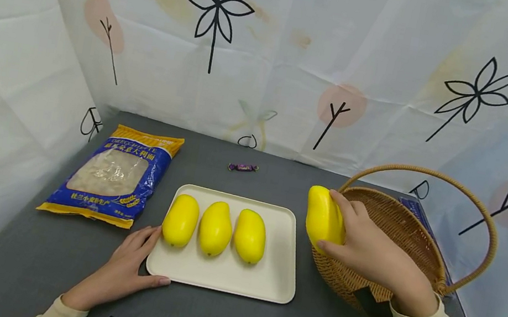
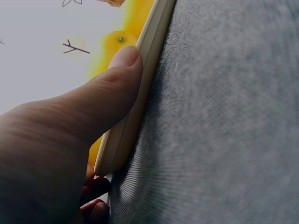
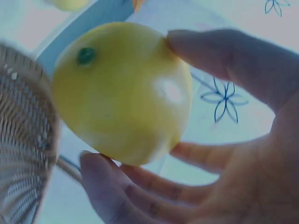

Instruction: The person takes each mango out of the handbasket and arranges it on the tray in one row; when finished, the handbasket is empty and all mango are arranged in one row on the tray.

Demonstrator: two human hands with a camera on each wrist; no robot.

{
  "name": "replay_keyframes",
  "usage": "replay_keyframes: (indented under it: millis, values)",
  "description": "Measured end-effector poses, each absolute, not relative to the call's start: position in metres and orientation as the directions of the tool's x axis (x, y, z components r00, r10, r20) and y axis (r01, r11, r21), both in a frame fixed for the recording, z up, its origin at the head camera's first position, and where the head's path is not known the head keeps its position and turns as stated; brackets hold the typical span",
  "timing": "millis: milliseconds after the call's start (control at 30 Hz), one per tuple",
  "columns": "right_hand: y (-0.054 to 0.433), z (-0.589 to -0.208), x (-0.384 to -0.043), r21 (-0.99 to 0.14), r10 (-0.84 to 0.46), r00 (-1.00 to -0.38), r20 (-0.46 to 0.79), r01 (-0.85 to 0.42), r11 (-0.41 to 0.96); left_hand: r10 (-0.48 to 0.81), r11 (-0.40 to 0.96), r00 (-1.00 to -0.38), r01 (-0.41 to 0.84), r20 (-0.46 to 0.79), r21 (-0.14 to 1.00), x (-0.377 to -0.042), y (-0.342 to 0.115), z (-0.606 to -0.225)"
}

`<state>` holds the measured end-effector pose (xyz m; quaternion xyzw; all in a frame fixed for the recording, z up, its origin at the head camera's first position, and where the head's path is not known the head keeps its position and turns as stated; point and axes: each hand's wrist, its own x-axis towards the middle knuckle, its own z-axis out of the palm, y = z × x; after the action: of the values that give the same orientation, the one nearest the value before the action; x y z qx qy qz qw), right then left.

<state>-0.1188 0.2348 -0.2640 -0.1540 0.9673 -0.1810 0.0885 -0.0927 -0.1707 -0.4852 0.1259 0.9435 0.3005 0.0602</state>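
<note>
In the head view, my right hand (image 1: 365, 244) holds a yellow mango (image 1: 323, 219) between thumb and fingers, above the left rim of a wicker basket (image 1: 390, 220). The right wrist view shows the mango's (image 3: 121, 93) green stem spot, with thumb and fingertips around it. My left hand (image 1: 127, 266) touches the front left corner of a cream tray (image 1: 274, 263), its fingers extended along the left side and its thumb at the front edge. Three more mangoes lie side by side on that tray: left mango (image 1: 181, 221), middle mango (image 1: 216, 229), right mango (image 1: 250, 236).
A blue and yellow pasta bag (image 1: 112, 174) lies left of the tray. Behind the tray is a small purple wrapped candy (image 1: 243, 168). The basket's tall handle (image 1: 489, 231) arches up at the right. Dark blue packaging (image 1: 414, 210) partly shows behind the basket.
</note>
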Motion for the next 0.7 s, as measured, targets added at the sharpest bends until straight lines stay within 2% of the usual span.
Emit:
replay_keyframes:
  millis: [233, 533, 700]
  values:
    - [0.215, -0.276, -0.116, -0.41, -0.317, -0.943, -0.103, -0.25, 0.877, 0.273, 0.787, -0.961, 0.191, -0.053, 0.587, -0.093, -0.17, -0.485]
    - [0.194, -0.302, -0.119, -0.391, -0.319, -0.946, -0.059, -0.272, 0.879, 0.274, 0.784, -0.961, 0.197, -0.043, 0.588, -0.092, -0.17, -0.485]
    - [0.185, -0.313, -0.119, -0.387, -0.302, -0.948, -0.097, -0.243, 0.89, 0.272, 0.787, -0.961, 0.198, -0.041, 0.585, -0.092, -0.17, -0.486]
